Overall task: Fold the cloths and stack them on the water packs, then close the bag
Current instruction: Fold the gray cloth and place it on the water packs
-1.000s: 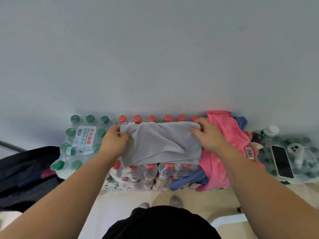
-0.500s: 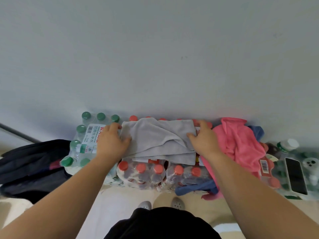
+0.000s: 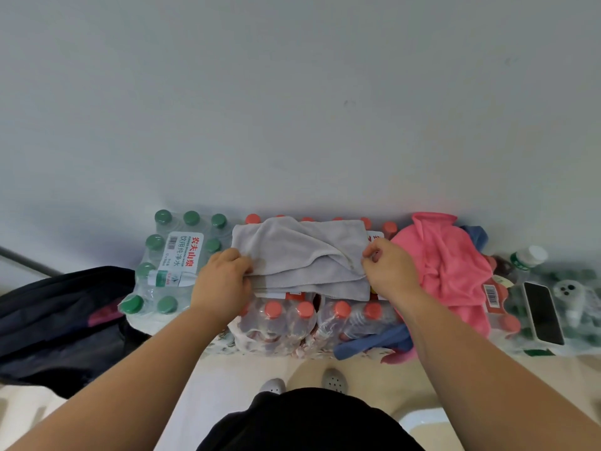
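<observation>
Hands moved down toward the near corners. Grey cloth (image 3: pixel 302 255) lies on the red-cap water pack (image 3: pixel 289 323), long axis left-right. Left hand (image 3: pixel 221 284) grips its left end and right hand (image 3: pixel 390 271) pinches its right end.

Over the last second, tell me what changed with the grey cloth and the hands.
The left grip and right grip slid from the far corners of the grey cloth back to its side edges, still holding it. A top layer now lies folded over, creased diagonally. The cloth stays on the red-capped water pack; pink cloth, black bag and phone have not moved.
</observation>
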